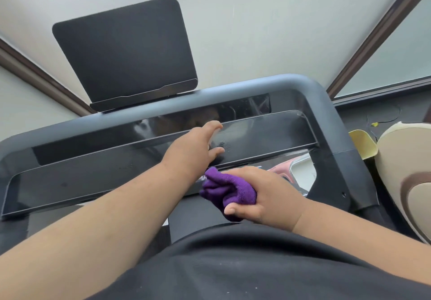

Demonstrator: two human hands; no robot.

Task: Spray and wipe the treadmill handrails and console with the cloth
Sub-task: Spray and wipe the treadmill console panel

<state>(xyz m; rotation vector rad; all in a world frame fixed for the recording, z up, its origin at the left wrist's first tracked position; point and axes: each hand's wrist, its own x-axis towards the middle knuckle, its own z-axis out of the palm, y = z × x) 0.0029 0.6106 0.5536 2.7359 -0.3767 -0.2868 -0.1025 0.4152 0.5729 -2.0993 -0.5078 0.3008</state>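
Observation:
The treadmill console (pixel 93 173) is a wide glossy black panel inside a grey frame that bends into the handrail (pixel 326 117) at the right. My left hand (pixel 193 148) reaches over the panel's middle. Its finger and thumb curl round a small pale spray bottle (pixel 213 136), which is mostly hidden. Fine droplets (pixel 224 144) speckle the panel just beyond that hand. My right hand (pixel 268 197) grips a bunched purple cloth (pixel 229 188) just below the console's lower edge, near the left wrist.
A dark tablet holder (pixel 123 52) stands tilted above the console's top rail. A cream chair (pixel 405 178) and a pale yellow object (pixel 362 143) sit close to the right of the treadmill. Frosted window panes with brown frames (pixel 373 35) lie behind.

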